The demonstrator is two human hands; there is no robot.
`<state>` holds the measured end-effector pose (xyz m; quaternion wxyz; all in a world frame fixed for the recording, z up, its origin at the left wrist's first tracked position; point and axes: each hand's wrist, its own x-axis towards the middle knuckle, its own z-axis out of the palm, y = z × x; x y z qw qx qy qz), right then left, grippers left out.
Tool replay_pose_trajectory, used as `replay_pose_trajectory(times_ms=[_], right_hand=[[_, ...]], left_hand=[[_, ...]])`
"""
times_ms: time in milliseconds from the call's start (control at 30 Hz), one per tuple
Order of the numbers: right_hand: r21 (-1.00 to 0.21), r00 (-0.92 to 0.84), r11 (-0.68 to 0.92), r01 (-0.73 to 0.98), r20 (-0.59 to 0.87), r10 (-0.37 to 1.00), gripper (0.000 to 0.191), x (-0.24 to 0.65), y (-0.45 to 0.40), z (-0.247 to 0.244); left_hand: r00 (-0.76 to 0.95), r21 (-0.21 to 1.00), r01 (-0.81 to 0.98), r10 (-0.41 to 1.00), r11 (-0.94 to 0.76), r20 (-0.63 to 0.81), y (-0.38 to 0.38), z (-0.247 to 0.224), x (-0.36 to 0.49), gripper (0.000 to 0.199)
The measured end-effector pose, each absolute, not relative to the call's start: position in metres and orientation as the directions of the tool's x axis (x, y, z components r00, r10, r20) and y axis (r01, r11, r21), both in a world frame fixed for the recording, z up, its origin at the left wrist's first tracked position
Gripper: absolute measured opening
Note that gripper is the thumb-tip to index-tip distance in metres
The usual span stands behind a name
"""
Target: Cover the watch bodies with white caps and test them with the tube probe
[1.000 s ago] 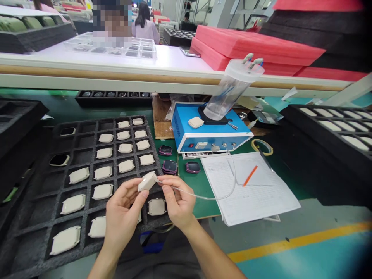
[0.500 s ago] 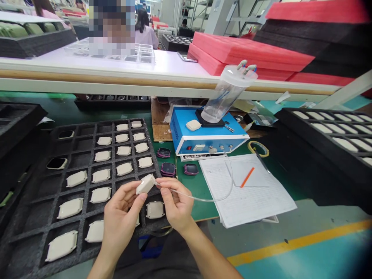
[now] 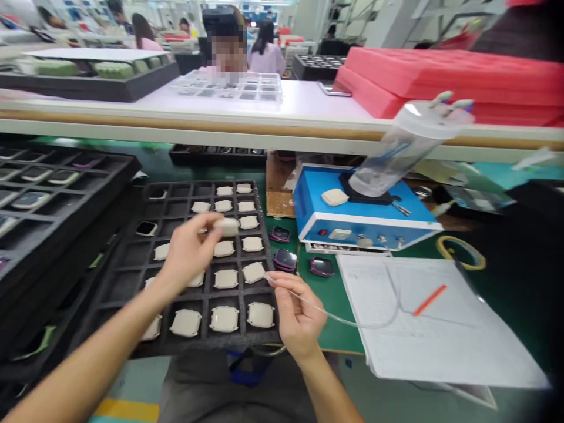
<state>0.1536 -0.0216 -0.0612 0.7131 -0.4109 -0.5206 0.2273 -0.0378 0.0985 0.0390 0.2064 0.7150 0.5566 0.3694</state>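
Note:
My left hand (image 3: 196,244) is over the black foam tray, its thumb and fingers closed on a beige watch case (image 3: 227,227). That case is smeared by motion, and I cannot tell whether it touches its compartment. Rows of similar beige cases sit in the tray (image 3: 132,281), some hidden behind my left hand and forearm. Near the tray's right edge, my right hand (image 3: 299,308) pinches a thin clear tube (image 3: 326,314). The tube's tip points left, close to a beige case (image 3: 254,272) in the tray. From my fingers the tube curves over the papers towards the blue box.
A blue control box (image 3: 326,220) carries a clear cylinder (image 3: 392,155) and one beige case (image 3: 335,197). Purple-framed watches (image 3: 321,267) lie before it. Papers (image 3: 414,346) with an orange stick (image 3: 429,300) are at right. Stacked trays (image 3: 57,205) stand left; a shelf (image 3: 304,117) crosses behind.
My hands have parted: the left moved up and away over the tray with a beige case, while the right kept the tube. The view has swung left.

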Motion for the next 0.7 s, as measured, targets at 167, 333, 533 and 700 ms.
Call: replay_pose_trajectory(times_ms=[167, 333, 533, 700], right_hand=[[-0.839, 0.351, 0.535, 0.100, 0.533, 0.770, 0.018, 0.151, -0.025, -0.065], [-0.841, 0.349, 0.528, 0.117, 0.532, 0.771, 0.018, 0.151, -0.026, -0.066], [-0.839, 0.348, 0.530, 0.119, 0.535, 0.769, 0.020, 0.154, -0.029, -0.067], [-0.832, 0.342, 0.543, 0.113, 0.546, 0.765, 0.021, 0.155, -0.031, -0.064]], left_hand=[[-0.017, 0.524, 0.848, 0.985, -0.078, 0.173, 0.232, 0.052, -0.068, 0.027], [0.008, 0.421, 0.904, 0.988, -0.073, 0.154, 0.261, 0.043, -0.086, 0.033], [0.059, 0.206, 0.973, 0.976, -0.103, 0.210, 0.178, 0.059, -0.163, 0.043], [0.102, 0.040, 0.994, 0.994, -0.104, 0.048, 0.117, 0.050, -0.206, 0.048]])
